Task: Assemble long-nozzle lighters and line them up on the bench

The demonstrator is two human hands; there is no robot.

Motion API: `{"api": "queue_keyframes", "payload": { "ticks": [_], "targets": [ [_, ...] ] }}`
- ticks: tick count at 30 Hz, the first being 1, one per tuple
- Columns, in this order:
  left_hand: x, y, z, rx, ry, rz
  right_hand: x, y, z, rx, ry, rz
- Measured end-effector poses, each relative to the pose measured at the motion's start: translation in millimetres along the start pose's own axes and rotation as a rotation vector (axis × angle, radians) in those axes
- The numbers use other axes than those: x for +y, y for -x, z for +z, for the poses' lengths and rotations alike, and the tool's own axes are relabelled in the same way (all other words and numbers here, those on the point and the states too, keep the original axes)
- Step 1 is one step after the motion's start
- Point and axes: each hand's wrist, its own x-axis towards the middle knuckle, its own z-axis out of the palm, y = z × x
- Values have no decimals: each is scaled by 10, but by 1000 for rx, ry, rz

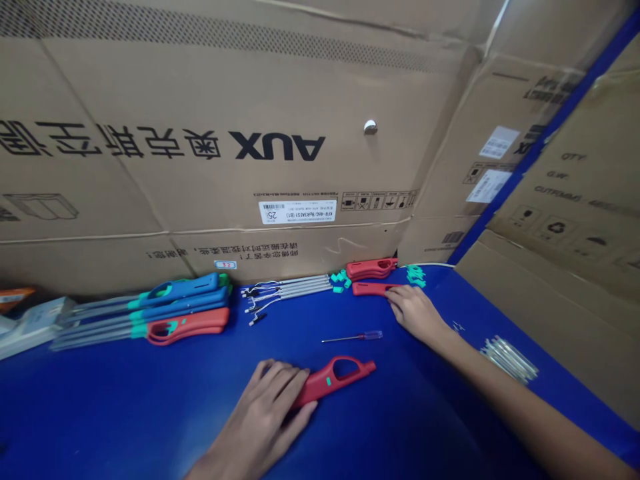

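Dim, flat indoor light – only soft shadows beside the left hand [270,413] and right hand [415,310]. The blue surface [125,413] looks oversaturated, darkening at the lower left. The cardboard walls [150,80] bow at the edges – wide-angle distortion; fine detail is soft.

Single head-worn view, looking forward and down — close over blue tabletop [125,407], cardboard wall [150,73] ahead

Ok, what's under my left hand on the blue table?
A red plastic handle lies under the left hand, on the blue table. Its looped end with a small green piece sticks out to the right; the other end is covered by the fingers.
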Motion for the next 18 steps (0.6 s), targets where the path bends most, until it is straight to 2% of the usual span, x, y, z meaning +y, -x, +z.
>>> {"api": "queue_keyframes", "payload": {
  "ticks": [12, 18],
  "targets": [
    [0, -9, -19, 7, 3, -17, 40, -184, 17, -10, -70, 14],
    [-3, -12, -38, -7, 4, -22, 0, -167, -54, 86, -213, 72]
  ]
}}
